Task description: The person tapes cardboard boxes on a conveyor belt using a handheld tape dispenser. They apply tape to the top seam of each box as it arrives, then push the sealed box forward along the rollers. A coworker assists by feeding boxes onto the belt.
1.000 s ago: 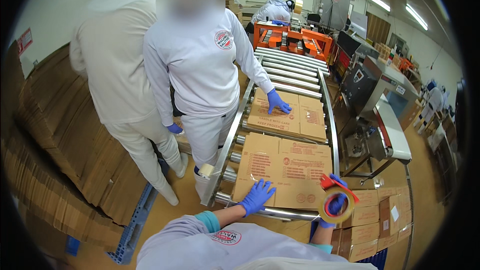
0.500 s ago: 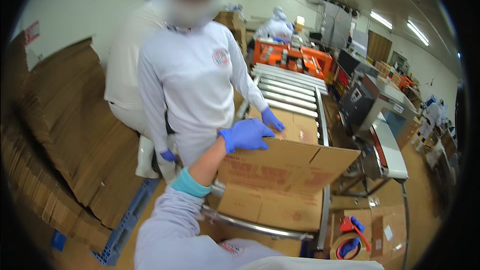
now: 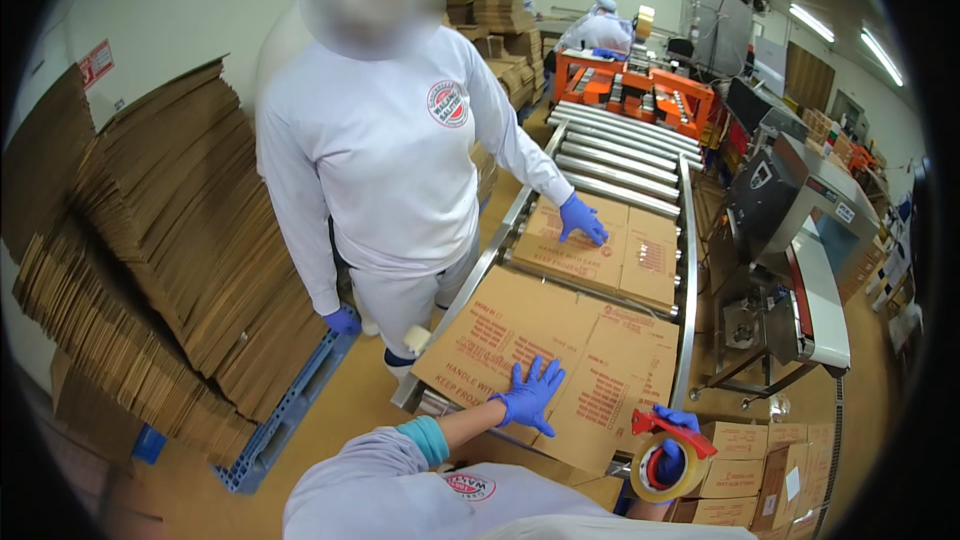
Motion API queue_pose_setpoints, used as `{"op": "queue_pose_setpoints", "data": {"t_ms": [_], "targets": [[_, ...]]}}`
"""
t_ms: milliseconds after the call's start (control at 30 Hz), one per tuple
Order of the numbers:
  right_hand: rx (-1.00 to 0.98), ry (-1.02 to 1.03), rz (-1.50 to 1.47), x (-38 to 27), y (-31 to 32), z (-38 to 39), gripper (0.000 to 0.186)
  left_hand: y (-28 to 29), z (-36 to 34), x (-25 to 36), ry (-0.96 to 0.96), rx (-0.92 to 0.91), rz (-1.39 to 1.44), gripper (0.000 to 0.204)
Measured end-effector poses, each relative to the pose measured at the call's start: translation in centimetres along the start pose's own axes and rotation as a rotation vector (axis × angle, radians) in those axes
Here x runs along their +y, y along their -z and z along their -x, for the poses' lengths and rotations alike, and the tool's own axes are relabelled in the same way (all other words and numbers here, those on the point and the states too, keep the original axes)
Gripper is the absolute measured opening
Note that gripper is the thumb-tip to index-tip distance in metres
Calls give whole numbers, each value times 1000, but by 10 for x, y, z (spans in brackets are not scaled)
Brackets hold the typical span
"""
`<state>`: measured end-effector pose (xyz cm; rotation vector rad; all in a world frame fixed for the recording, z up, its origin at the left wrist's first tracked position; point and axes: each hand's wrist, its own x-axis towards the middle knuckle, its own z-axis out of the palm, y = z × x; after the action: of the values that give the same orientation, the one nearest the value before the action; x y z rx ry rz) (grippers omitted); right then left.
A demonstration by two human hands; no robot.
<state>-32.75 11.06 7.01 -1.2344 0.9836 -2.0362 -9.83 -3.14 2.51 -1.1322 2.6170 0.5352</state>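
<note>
My left hand [image 3: 531, 397], in a blue glove, lies flat with fingers spread on a flat brown cardboard carton [image 3: 555, 340]. The carton rests on the near end of a roller conveyor [image 3: 620, 165]. Just off the carton's near right corner, my right hand [image 3: 668, 464], also in a blue glove, is closed around a tape dispenser [image 3: 655, 423]. It has a red frame and a wide roll of clear, yellowish tape. A second carton [image 3: 570, 252] lies beyond the first on the rollers, with a co-worker's gloved hand [image 3: 583, 220] resting on it.
The co-worker [image 3: 390, 140] stands left of the conveyor. Tall stacks of flat cardboard [image 3: 170, 250] lean at the far left by a blue pallet [image 3: 285, 410]. Stacked closed boxes [image 3: 735, 475] sit at the lower right, below a machine with a white belt [image 3: 822, 300].
My left hand has let go of the raised carton's edge. The carton now lies flat under my palm. My right hand and the tape dispenser have moved up beside the carton; my view has shifted.
</note>
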Motion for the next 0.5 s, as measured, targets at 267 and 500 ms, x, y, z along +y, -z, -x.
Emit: {"op": "queue_pose_setpoints", "data": {"t_ms": [267,500], "targets": [[17,94,158,21,-29,-34,23,-33,5,-16,-115,230,8,128],[17,111,205,16,-40,-92,24,-30,29,-1,-31,206,1,133]]}}
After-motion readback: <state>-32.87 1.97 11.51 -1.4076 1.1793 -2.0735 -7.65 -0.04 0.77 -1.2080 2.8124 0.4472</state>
